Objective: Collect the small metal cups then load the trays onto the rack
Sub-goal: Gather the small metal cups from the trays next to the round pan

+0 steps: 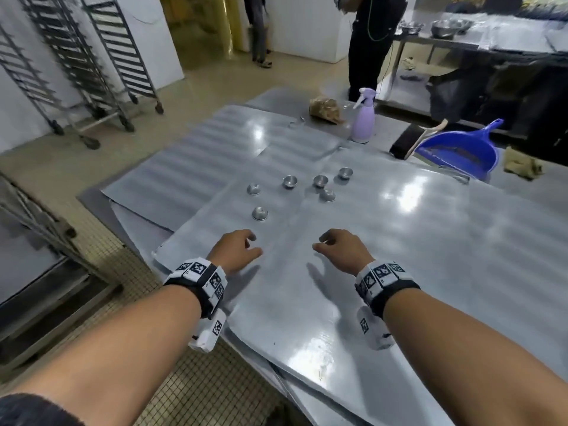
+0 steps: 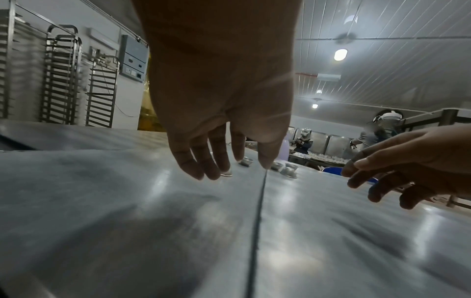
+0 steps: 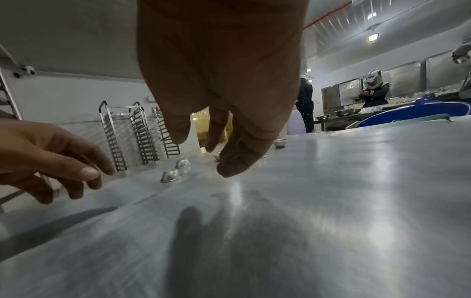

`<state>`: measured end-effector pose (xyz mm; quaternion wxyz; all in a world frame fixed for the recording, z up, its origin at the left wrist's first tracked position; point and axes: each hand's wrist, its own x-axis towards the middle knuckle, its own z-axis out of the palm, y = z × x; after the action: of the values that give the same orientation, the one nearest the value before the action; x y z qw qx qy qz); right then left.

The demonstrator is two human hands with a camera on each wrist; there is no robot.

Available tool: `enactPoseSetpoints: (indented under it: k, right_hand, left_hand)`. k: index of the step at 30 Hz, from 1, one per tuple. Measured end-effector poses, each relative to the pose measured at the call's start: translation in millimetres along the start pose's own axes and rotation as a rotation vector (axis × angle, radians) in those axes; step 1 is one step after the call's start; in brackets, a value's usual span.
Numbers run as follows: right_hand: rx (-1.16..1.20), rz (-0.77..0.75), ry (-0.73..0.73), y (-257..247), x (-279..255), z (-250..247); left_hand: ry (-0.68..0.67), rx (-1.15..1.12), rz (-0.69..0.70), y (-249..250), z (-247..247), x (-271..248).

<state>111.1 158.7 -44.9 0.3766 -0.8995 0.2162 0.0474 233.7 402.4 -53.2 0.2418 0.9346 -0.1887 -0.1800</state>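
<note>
Several small metal cups lie scattered on flat metal trays (image 1: 399, 241) that cover the table. The nearest cup (image 1: 260, 213) sits upside down just beyond my left hand (image 1: 242, 245); others, such as one upright cup (image 1: 289, 181) and one at the far right (image 1: 345, 172), lie farther off. Both hands hover low over the trays, fingers loosely curled, holding nothing. My right hand (image 1: 333, 244) is to the right of the seam between two trays. In the right wrist view two upturned cups (image 3: 171, 175) lie ahead of my fingers (image 3: 237, 161). The left wrist view shows my left fingers (image 2: 201, 161) hanging over the tray.
Tall wheeled tray racks (image 1: 92, 56) stand on the floor at the far left. A purple spray bottle (image 1: 362, 118), a blue dustpan (image 1: 461, 149) with a brush, and a brown lump (image 1: 325, 110) sit at the table's far side. A person (image 1: 372, 41) stands beyond the table.
</note>
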Motion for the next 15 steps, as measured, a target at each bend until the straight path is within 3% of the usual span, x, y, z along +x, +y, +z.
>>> enactPoseSetpoints:
  k: [8,15]
  right_hand:
    - [-0.099,0.052,0.069,-5.4,75.6,-14.4]
    - [-0.111,0.118,0.120,16.5,144.5,-30.1]
  left_hand:
    - [0.013,-0.043,0.049,-16.4,-14.2,76.3]
    - [-0.002,0.085,0.077,-10.2,-3.1,128.2]
